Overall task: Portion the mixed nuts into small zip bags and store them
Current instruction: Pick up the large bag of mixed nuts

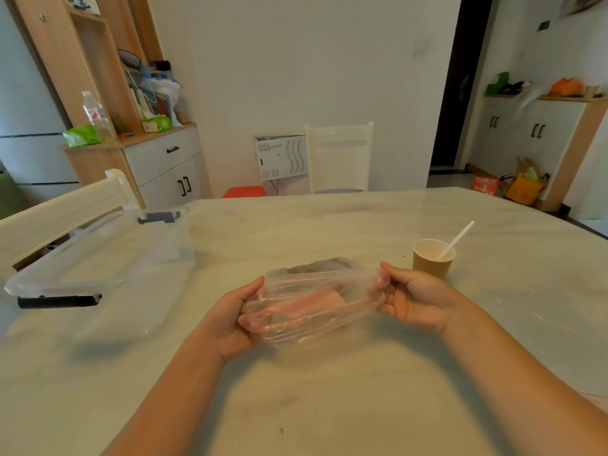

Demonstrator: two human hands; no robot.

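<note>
A clear zip bag [316,304] with a pink strip is stretched between both hands just above the marble table [329,406]. My left hand [237,320] grips its left end, thumb on top and fingers underneath. My right hand [414,299] pinches its right end. Behind the bag lies a blurred grey-brown heap [324,265] on the table; I cannot tell what it is. A brown paper cup [432,260] with a white plastic spoon [455,240] stands just beyond my right hand. A clear storage bin [102,258] with black latches sits at the left.
A white chair [339,158] stands at the table's far edge and another chair back [62,213] at the left. A sideboard with shelves fills the back left and cabinets the back right.
</note>
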